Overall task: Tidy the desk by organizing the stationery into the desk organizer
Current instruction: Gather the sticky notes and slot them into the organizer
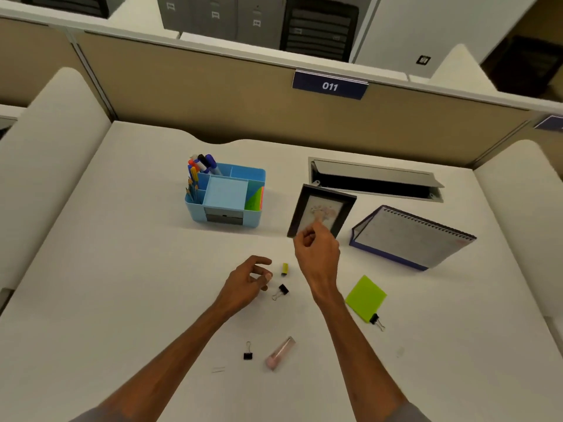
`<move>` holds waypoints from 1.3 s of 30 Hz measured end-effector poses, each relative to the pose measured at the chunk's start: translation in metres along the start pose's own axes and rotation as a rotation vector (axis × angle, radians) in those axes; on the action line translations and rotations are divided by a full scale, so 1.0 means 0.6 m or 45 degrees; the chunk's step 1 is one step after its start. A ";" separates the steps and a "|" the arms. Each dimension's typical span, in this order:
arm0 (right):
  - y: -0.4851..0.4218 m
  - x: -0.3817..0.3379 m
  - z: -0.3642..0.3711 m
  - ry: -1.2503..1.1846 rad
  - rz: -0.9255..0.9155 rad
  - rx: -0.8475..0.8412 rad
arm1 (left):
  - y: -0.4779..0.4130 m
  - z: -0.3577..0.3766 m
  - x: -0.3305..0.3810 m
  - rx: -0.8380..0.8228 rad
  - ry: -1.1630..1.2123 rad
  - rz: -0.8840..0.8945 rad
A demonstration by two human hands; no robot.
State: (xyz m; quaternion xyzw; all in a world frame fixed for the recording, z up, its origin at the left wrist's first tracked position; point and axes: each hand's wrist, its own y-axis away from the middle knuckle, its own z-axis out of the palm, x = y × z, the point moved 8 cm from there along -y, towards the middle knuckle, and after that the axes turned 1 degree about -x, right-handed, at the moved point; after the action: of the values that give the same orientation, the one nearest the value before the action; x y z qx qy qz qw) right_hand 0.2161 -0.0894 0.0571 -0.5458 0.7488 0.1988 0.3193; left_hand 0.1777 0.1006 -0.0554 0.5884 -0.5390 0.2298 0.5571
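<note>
The blue desk organizer (255,172) stands at the middle back of the white desk, with markers and pencils (203,166) in its left compartments and coloured sticky notes (254,200) in its right one. My left hand (248,283) hovers low with its fingers loosely apart, just left of a black binder clip (281,290) and a small yellow piece (285,268). My right hand (316,249) is raised with its fingers curled in, and nothing shows in it. Nearer me lie another binder clip (247,353), a pink tube (281,353) and a staple strip (218,369).
A green sticky pad (365,295) with a third binder clip (376,320) lies to the right. A black picture frame (327,202) stands behind my right hand, next to a spiral desk calendar (411,236). An open cable tray (374,181) sits at the back right. Partition walls enclose the desk.
</note>
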 end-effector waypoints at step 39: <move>-0.013 0.345 -0.156 -0.018 0.322 -0.366 | -0.001 0.264 0.125 -0.080 0.001 0.050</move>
State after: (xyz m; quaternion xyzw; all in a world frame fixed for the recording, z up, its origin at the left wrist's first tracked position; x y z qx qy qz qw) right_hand 0.1577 -0.2953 -0.0194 -0.4859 0.7730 0.3461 0.2158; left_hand 0.1496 -0.0709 -0.0340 0.5598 -0.5571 0.2239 0.5711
